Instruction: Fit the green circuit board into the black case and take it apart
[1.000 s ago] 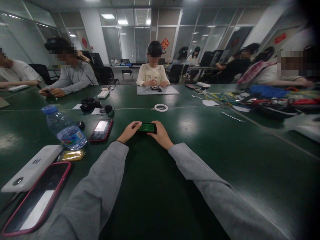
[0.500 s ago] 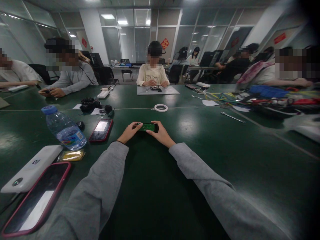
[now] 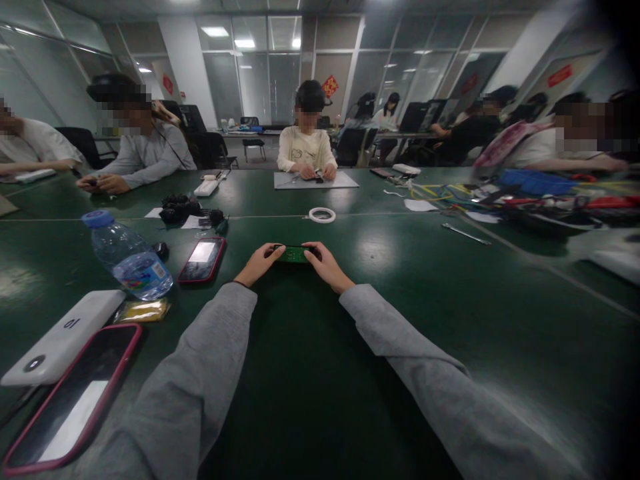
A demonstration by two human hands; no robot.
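Observation:
Between my two hands, just above the green table (image 3: 310, 373), is a dark phone (image 3: 293, 255) held sideways with a green picture on its screen. My left hand (image 3: 261, 262) grips its left end, the thumb at the screen's edge. Its right end is in my right hand (image 3: 324, 265), whose thumb lies by the right edge of the screen. The fingers behind the phone are hidden. Left of my hands lies a red-cased phone (image 3: 203, 261), and beyond them a roll of white tape (image 3: 322, 215).
On the left stand a water bottle (image 3: 131, 257), a white power bank (image 3: 65, 340), a larger-looking red-edged phone (image 3: 75, 400) and a yellow packet (image 3: 145, 311). Cables and a blue tray (image 3: 537, 182) lie far right, near a metal wrench (image 3: 465, 233). A person (image 3: 307, 143) sits opposite.
My right thumb has slid right, from over the screen to its right edge. The green picture shows more fully. My left hand has stayed in place.

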